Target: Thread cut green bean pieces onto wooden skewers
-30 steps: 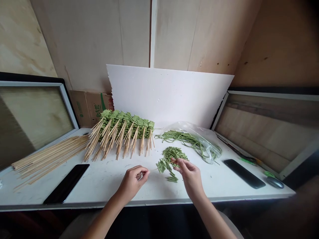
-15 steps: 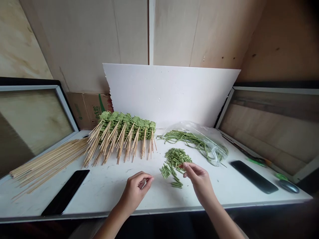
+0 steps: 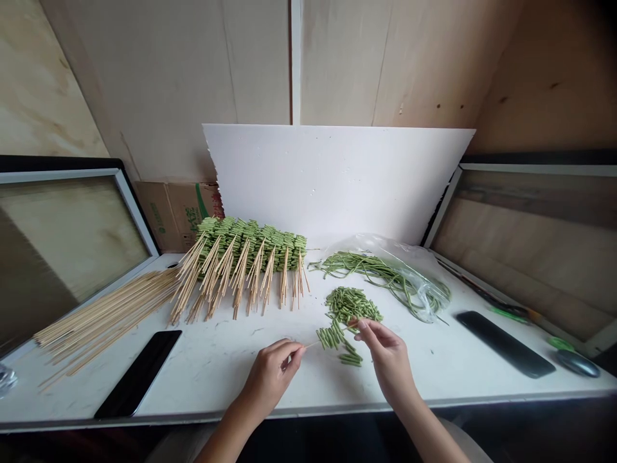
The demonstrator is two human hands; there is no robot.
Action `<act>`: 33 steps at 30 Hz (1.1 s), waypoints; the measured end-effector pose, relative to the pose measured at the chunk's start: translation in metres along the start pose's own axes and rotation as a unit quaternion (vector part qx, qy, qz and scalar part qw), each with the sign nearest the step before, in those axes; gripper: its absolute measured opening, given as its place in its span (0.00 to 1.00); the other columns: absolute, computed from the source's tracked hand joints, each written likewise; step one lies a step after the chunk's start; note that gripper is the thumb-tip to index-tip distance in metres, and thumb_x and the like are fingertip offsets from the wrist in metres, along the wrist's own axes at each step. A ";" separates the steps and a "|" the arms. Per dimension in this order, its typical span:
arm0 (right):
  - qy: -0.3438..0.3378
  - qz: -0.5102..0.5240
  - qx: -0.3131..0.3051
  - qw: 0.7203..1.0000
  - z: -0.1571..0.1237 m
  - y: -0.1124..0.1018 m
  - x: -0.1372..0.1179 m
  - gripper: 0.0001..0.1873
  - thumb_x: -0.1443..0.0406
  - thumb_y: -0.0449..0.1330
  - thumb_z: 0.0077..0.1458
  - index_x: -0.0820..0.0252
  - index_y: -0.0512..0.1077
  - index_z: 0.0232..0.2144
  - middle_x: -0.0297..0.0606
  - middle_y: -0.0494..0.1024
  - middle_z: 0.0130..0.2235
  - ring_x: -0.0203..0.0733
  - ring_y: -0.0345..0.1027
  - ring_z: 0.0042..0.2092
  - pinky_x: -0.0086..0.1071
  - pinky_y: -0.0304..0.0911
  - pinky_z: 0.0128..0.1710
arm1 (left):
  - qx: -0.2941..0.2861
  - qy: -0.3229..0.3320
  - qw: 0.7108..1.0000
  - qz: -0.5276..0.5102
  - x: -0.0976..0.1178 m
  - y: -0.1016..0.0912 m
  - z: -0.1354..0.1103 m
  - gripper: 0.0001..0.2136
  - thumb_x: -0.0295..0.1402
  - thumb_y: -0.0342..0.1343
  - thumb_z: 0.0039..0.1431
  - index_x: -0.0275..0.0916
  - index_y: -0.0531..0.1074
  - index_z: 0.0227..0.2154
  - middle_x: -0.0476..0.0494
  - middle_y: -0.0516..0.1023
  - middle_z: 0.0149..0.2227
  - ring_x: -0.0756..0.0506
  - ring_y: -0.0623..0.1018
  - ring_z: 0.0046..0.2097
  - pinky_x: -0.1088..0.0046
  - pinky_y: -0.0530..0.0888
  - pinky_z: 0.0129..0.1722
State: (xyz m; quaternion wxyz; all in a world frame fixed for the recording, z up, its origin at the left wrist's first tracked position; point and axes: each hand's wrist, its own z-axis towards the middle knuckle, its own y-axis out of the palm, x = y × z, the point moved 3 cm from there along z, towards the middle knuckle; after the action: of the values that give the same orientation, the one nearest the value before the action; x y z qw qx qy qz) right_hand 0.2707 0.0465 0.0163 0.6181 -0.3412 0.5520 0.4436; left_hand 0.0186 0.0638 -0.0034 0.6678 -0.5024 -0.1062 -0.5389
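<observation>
My left hand pinches the thin pale end of a bamboo skewer between thumb and fingertips. Green bean pieces are threaded side by side along that skewer. My right hand has its thumb and fingers closed on the skewer's other end, to the right of the threaded pieces. Just beyond lies a pile of cut green beans, partly behind my right fingers. A few loose pieces lie on the white table between my hands.
Filled skewers are stacked at back left, sticks facing me. Bare skewers lie farther left, near a black phone. Long beans lie by a plastic bag at back right. A dark flat device and a mouse are right.
My left hand has moved slightly right and its fingertips now meet the skewer's end. The right hand keeps its grip. The whole view has shifted a little.
</observation>
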 end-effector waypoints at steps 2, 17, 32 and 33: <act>0.009 0.007 -0.004 1.000 -0.001 0.001 0.004 0.21 0.45 0.71 0.51 0.55 0.85 0.35 0.45 0.84 0.45 0.52 0.73 0.41 0.45 0.69 0.48 | 0.001 0.002 1.000 0.004 0.000 0.000 0.000 0.12 0.34 0.50 0.73 0.39 0.78 0.37 0.44 0.77 0.30 0.47 0.75 0.31 0.74 0.69 0.31; -0.018 0.004 -0.009 1.000 -0.001 0.002 0.006 0.22 0.45 0.70 0.51 0.55 0.84 0.37 0.45 0.84 0.45 0.60 0.72 0.55 0.48 0.69 0.56 | -0.038 -0.014 0.999 -0.005 0.003 0.001 0.000 0.15 0.36 0.46 0.74 0.39 0.77 0.39 0.42 0.81 0.36 0.45 0.79 0.37 0.73 0.72 0.40; 0.010 0.031 -0.013 0.999 0.001 0.001 0.024 0.20 0.47 0.69 0.53 0.54 0.84 0.38 0.43 0.84 0.47 0.59 0.73 0.56 0.48 0.66 0.59 | 0.022 -0.007 0.999 -0.048 -0.005 -0.005 0.002 0.11 0.36 0.53 0.72 0.38 0.77 0.35 0.45 0.78 0.30 0.48 0.77 0.32 0.75 0.71 0.34; 0.011 0.032 -0.013 0.999 0.000 0.002 0.024 0.20 0.47 0.69 0.54 0.54 0.84 0.38 0.43 0.84 0.47 0.59 0.72 0.56 0.49 0.66 0.59 | 0.025 0.008 0.999 -0.039 -0.005 -0.005 0.001 0.11 0.34 0.52 0.73 0.38 0.76 0.36 0.45 0.77 0.30 0.48 0.76 0.32 0.75 0.71 0.34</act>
State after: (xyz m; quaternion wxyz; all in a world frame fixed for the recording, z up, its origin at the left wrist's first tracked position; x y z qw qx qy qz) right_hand 0.2687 0.0518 -0.0075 0.5926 -0.3363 0.5637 0.4669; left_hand 0.0131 0.0682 -0.0037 0.6593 -0.4765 -0.1334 -0.5661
